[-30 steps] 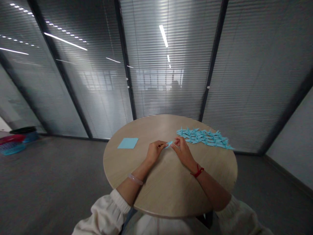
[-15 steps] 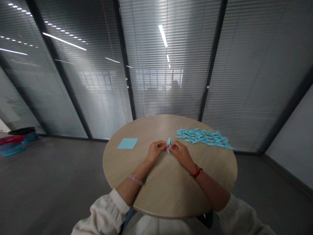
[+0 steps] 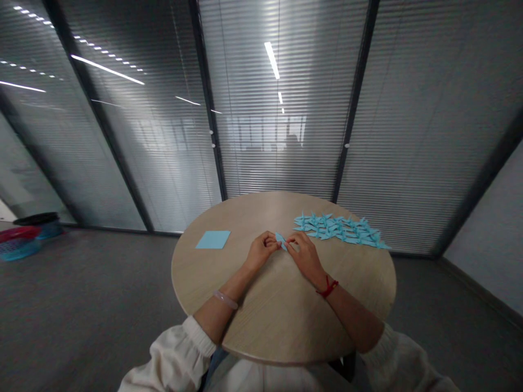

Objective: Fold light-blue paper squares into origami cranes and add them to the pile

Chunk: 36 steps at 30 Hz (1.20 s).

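Over the middle of the round desk (image 3: 281, 316), the left hand (image 3: 258, 253) and right hand (image 3: 304, 255) met on a small blue paper piece (image 3: 281, 240), each grip pinching one end. It looked partly folded, though its shape was too small to tell. Many folded blue pieces (image 3: 339, 227) already lay on the desk's far right side. Flat blue paper (image 3: 213, 239) on the desk's left side lay unfolded.

Light blue folded paper (image 3: 281, 240), blue sheet (image 3: 213, 239), blue cranes (image 3: 339, 227), pale wood-grain table (image 3: 281, 310).
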### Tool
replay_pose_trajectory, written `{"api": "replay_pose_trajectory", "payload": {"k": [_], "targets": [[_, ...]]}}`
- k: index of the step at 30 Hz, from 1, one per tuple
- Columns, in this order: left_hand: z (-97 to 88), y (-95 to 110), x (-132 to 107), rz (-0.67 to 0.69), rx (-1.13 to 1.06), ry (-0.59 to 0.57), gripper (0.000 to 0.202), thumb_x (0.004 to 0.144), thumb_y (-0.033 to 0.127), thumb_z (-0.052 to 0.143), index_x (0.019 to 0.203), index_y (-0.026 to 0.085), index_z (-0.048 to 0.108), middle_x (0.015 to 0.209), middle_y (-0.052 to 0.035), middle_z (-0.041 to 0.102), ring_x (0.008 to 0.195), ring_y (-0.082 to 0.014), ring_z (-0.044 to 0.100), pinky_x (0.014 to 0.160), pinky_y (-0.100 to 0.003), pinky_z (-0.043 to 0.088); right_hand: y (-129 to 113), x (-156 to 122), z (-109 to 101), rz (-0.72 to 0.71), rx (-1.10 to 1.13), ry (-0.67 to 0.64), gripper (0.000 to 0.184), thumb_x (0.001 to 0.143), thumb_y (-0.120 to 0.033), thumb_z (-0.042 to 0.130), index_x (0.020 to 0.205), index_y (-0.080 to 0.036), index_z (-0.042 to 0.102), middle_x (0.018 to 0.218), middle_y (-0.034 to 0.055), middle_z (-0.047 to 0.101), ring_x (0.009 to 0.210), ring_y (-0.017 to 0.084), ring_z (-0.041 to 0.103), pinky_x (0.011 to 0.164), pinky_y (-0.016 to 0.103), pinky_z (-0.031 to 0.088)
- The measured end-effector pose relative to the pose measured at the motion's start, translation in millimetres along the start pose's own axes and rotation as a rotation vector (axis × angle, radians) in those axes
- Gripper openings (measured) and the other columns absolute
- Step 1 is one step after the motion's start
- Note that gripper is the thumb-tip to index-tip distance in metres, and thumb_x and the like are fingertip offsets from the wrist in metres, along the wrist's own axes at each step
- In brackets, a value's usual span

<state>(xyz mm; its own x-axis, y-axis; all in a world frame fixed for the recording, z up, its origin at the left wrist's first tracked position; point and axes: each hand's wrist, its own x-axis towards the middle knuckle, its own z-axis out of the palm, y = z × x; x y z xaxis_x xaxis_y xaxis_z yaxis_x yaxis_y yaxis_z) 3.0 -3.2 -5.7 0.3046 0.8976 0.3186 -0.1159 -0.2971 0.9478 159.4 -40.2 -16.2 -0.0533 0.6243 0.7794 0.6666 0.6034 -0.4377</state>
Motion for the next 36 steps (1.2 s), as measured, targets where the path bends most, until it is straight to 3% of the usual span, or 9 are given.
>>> {"api": "replay_pose_trajectory", "payload": {"k": [14,24,30,36], "targets": [[-1.2,-4.2,0.5,0.046,0.115,0.014,0.036,0.062,0.035,0.073,0.071,0.017,0.043,0.056,0.0071,0.050,0.051,-0.0056,0.048,0.051,-0.018,0.036,-1.1,-0.5,0.0,0.010,-0.018,-0.061,0.007,0.087,-0.023,0.049,0.086,-0.020,0.055,0.086,0.0055,0.058,0.086,0.020,0.053,0.080,0.035,0.044],[-0.9,-3.8,-0.9,0.069,0.109,-0.049,0.037,0.064,0.037,0.073,0.083,0.015,0.050,0.069,0.0013,0.060,0.064,-0.0093,0.057,0.063,-0.023,0.044,4.4,-1.8,1.4,-0.014,-0.027,-0.158,0.013,0.091,-0.024,0.042,0.086,-0.020,0.054,0.086,0.0057,0.055,0.084,0.020,0.051,0.078,0.034,0.044],[-2.1,0.4,-0.4,0.063,0.067,-0.082,0.033,0.066,0.037,0.071,0.084,0.014,0.056,0.077,-0.0028,0.065,0.072,-0.0130,0.060,0.071,-0.026,0.046,7.9,-3.8,3.9,0.080,0.002,-0.097,0.015,0.090,-0.031,0.045,0.093,-0.019,0.052,0.088,0.0065,0.056,0.082,0.019,0.054,0.073,0.032,0.045],[-2.5,5.1,-1.7,0.066,0.135,-0.097,0.033,0.066,0.040,0.071,0.082,0.013,0.063,0.081,-0.0051,0.067,0.076,-0.0148,0.060,0.073,-0.026,0.046,7.4,-2.4,1.0,0.006,-0.020,-0.154,0.019,0.091,-0.029,0.043,0.081,-0.020,0.057,0.079,0.0043,0.060,0.077,0.018,0.055,0.070,0.030,0.043]]}}
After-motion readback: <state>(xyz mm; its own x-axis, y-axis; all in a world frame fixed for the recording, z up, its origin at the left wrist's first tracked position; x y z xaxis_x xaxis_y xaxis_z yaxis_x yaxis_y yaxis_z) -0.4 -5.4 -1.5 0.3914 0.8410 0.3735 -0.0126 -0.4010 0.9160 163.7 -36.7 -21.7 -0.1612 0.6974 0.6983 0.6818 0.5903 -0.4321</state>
